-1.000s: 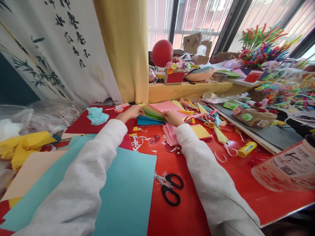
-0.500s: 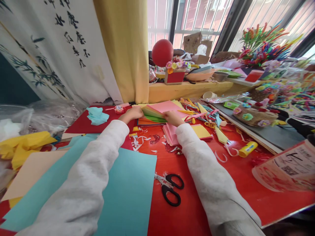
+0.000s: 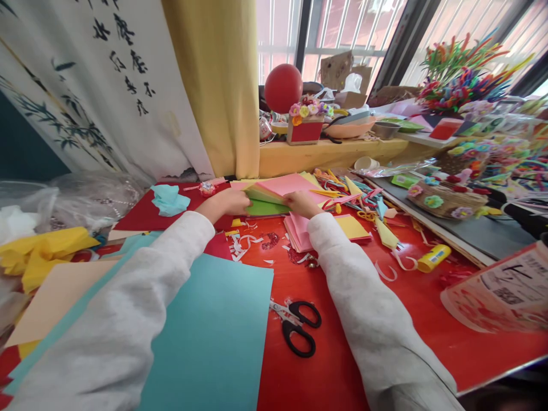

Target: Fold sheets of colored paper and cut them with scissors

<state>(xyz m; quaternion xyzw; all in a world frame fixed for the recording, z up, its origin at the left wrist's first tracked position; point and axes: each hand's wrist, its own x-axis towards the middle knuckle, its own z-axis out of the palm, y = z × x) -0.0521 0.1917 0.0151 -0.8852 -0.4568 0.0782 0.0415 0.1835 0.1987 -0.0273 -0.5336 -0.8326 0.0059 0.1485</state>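
At the far side of the red table, a pile of coloured paper (image 3: 285, 184), pink and yellow on top, has its near edge lifted. My right hand (image 3: 302, 204) is closed on the near corner of the lifted sheets. On the left, my left hand (image 3: 226, 204) has its fingers curled at the pile's edge, closed on the paper there; its fingertips are partly hidden. Green paper (image 3: 269, 208) shows below the raised sheets, between my hands. Just under my right wrist lies a smaller stack of pink paper (image 3: 297, 233), with yellow paper (image 3: 351, 228) beside it.
Black-handled scissors (image 3: 297, 325) lie near a large light-blue sheet (image 3: 214, 337). To the right are a yellow glue stick (image 3: 434, 258), a clear tub (image 3: 499, 291) and a decorated woven basket (image 3: 445, 197). Crumpled blue tissue (image 3: 170, 200) sits on dark red paper (image 3: 132, 214). Paper scraps (image 3: 243, 246) are scattered mid-table.
The green paper now shows as a broader area, and the orange and blue edges below it are covered. My left forearm has shifted slightly left; my right hand has barely moved.
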